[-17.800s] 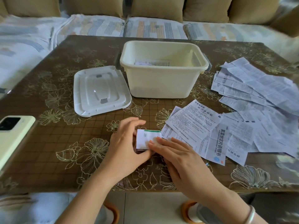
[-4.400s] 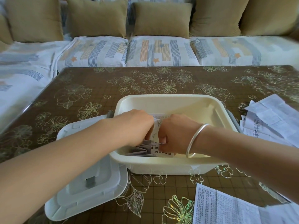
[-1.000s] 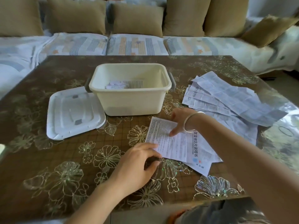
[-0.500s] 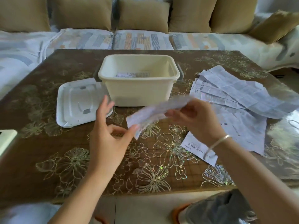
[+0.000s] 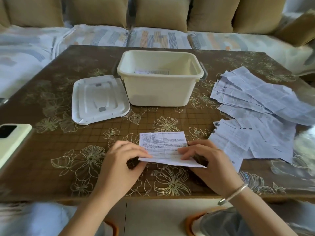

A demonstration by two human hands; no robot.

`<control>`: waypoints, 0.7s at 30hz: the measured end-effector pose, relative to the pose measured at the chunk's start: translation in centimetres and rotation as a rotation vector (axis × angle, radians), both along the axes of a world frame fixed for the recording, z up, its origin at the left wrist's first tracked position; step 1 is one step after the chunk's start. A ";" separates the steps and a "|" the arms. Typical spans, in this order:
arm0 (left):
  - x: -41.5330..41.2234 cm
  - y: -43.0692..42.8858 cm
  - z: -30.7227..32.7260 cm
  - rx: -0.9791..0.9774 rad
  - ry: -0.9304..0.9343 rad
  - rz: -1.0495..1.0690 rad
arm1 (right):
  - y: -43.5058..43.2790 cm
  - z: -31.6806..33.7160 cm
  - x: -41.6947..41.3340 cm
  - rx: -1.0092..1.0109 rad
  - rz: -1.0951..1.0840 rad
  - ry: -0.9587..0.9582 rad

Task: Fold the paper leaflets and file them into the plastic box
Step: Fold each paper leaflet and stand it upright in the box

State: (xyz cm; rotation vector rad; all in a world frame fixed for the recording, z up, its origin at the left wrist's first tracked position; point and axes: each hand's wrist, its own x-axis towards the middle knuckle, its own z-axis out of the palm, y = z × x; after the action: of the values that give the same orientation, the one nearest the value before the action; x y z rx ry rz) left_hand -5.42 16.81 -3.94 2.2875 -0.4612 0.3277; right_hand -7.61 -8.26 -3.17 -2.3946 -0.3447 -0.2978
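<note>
A white printed leaflet [image 5: 162, 145] lies on the table in front of me, its near edge lifted and bent over. My left hand [image 5: 121, 160] pinches the leaflet's near left corner. My right hand [image 5: 207, 159] pinches its near right side, thumb underneath. The cream plastic box [image 5: 160, 90] stands open farther back, with folded leaflets [image 5: 151, 72] low inside it. A loose pile of unfolded leaflets [image 5: 259, 106] spreads over the right side of the table.
The box's white lid [image 5: 98, 97] lies flat to the left of the box. A pale green phone [image 5: 12, 140] rests at the table's left edge. The brown flower-patterned table [image 5: 68, 150] stands before a sofa with tan cushions [image 5: 162, 12].
Half a second ago both hands held the leaflet up in the air. It now lies on the table in front of me, and both hands hold its near edge, bending it over.
</note>
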 end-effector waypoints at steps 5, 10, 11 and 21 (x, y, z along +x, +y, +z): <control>0.4 -0.4 -0.1 0.032 0.016 0.065 | 0.5 0.0 -0.1 0.072 -0.048 0.015; 0.8 -1.4 -0.6 0.175 -0.013 0.286 | 1.9 -0.2 1.4 0.112 -0.229 0.046; 0.7 -1.5 -0.7 0.190 -0.013 0.299 | 2.1 -0.3 1.5 0.091 -0.242 0.042; 0.4 -2.0 -0.1 0.100 0.005 0.264 | 2.3 -1.1 1.4 -0.017 -0.274 -0.029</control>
State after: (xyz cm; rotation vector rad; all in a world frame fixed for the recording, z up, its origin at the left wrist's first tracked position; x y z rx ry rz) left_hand -5.00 14.83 -4.06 2.4501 -0.1751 0.4377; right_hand -6.18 -5.99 -4.31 -2.4566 -0.0310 -0.4553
